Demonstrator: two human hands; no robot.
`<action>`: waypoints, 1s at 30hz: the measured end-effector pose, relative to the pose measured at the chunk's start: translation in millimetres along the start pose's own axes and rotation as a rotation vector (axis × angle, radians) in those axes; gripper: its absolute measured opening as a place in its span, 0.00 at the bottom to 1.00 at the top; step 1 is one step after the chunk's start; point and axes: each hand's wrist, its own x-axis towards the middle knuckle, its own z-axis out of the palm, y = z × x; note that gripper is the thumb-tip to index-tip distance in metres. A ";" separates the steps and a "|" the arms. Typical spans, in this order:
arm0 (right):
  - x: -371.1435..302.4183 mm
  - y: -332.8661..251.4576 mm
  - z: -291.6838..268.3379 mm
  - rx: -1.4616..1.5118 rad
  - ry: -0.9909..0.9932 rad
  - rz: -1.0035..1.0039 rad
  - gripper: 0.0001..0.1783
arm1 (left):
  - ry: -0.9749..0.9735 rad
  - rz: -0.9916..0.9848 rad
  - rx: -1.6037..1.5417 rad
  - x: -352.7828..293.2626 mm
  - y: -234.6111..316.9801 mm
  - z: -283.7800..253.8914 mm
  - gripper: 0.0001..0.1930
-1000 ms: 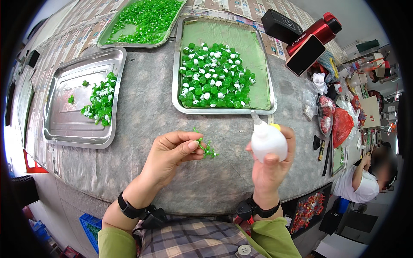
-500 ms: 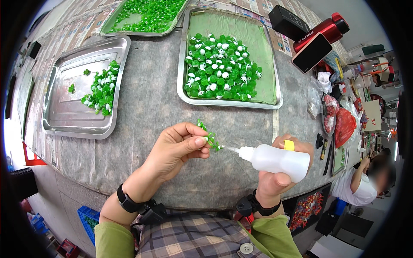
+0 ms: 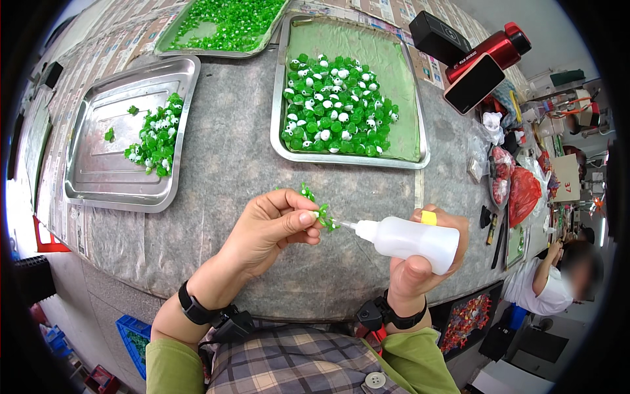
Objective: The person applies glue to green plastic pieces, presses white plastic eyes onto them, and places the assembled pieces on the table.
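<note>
My left hand (image 3: 272, 223) pinches a small green plastic piece (image 3: 323, 215) with white spots between thumb and fingers. Another bit of green shows just behind the fingertips. My right hand (image 3: 430, 256) is wrapped round a white squeeze bottle (image 3: 417, 241), tilted nearly level, with a yellow band on a finger. The bottle's thin clear nozzle points left, its tip at the green piece; whether they touch I cannot tell. Beyond my hands, a metal tray (image 3: 425, 141) lined with green holds a heap of green and white beads (image 3: 338, 105).
A metal tray (image 3: 98, 151) at left carries a smaller pile of green and white pieces. Small green parts fill another tray (image 3: 262, 51) at the back. A phone (image 3: 472, 83), red flask (image 3: 508, 49) and black box (image 3: 438, 36) stand back right. A person (image 3: 541, 282) sits at far right.
My right hand and the bottle have shifted slightly left, bringing the nozzle closer in against the green piece. My left hand has hardly moved.
</note>
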 end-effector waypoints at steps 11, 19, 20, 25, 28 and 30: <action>-1.5 -8.7 2.2 -0.212 -0.013 0.130 0.39 | -0.009 0.002 0.004 -0.2 0.2 -0.8 0.06; 1.3 -6.5 2.7 -0.201 0.060 0.074 0.37 | -0.023 -0.006 0.000 -0.3 -0.5 -2.0 0.06; 1.5 -6.5 2.2 -0.211 0.044 0.076 0.37 | -0.024 -0.005 -0.001 -0.4 -0.4 -1.9 0.06; 0.6 -5.4 4.1 -0.224 0.076 0.057 0.38 | -0.018 -0.012 0.003 -0.6 0.5 -1.6 0.06; 0.8 -3.9 2.9 -0.188 0.120 0.042 0.38 | 0.031 0.026 0.051 -2.1 0.4 -0.2 0.06; 1.9 -4.5 0.0 -0.177 0.138 0.033 0.38 | 0.060 0.105 0.136 -1.2 -0.7 3.1 0.06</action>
